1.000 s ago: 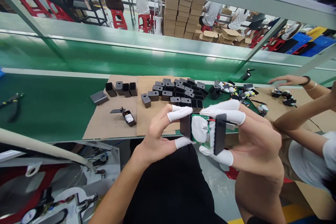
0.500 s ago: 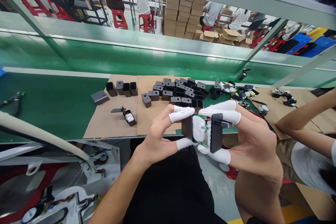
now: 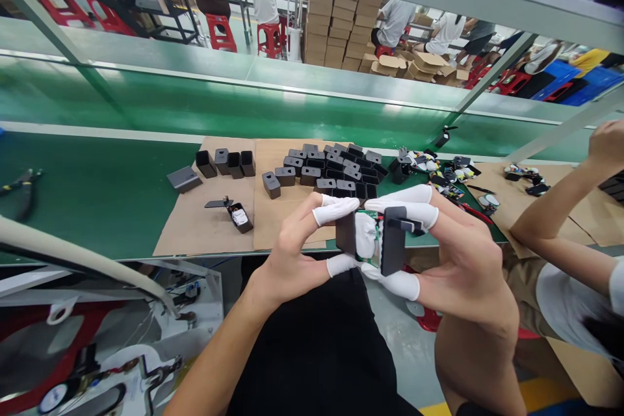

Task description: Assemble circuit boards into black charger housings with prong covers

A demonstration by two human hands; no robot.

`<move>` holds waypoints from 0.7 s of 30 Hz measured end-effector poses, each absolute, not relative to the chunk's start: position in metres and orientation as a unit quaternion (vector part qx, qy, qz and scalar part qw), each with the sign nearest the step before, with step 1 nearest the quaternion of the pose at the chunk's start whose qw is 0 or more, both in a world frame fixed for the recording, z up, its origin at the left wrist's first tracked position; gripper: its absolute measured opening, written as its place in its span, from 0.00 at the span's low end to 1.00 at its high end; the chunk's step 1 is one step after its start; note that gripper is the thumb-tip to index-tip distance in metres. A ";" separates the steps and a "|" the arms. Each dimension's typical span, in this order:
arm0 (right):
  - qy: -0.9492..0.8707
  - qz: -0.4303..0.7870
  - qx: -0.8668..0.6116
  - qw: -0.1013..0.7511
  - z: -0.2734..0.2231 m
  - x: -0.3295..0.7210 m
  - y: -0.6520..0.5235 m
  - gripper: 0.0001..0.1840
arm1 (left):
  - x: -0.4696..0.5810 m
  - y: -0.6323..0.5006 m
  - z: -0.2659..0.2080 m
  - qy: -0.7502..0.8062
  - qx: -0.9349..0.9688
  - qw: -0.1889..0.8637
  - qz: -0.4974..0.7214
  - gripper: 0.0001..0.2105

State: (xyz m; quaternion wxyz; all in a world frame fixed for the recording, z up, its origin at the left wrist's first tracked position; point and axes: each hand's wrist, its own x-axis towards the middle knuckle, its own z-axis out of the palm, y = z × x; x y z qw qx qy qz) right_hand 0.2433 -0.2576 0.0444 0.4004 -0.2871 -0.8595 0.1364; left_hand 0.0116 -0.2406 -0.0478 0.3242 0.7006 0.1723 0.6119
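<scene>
Just right of the frame's centre, a person's left hand [image 3: 302, 244], fingertips sheathed in white, is clasping a black rectangular plastic case [image 3: 346, 234], while the right hand [image 3: 461, 260] is gripping a flat black end plate [image 3: 392, 244] beside a white-covered insert with green circuit-board edges [image 3: 365, 235]. Near the centre, hollow black plastic housings [image 3: 311, 177] are clustering on brown cardboard [image 3: 205, 218] atop the green worktop [image 3: 107, 198].

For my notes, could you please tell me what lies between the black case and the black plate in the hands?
The head view shows a white lump and some green board between the black case and the black plate.
</scene>
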 end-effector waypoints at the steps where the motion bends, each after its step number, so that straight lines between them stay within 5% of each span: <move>1: -0.858 0.137 -0.286 0.403 0.044 0.243 -0.257 0.34 | 0.012 -0.241 -0.048 0.172 0.698 0.330 0.612 0.37; 21: -0.848 0.159 -0.298 0.408 0.032 0.238 -0.254 0.32 | 0.010 -0.244 -0.056 0.189 0.682 0.356 0.610 0.36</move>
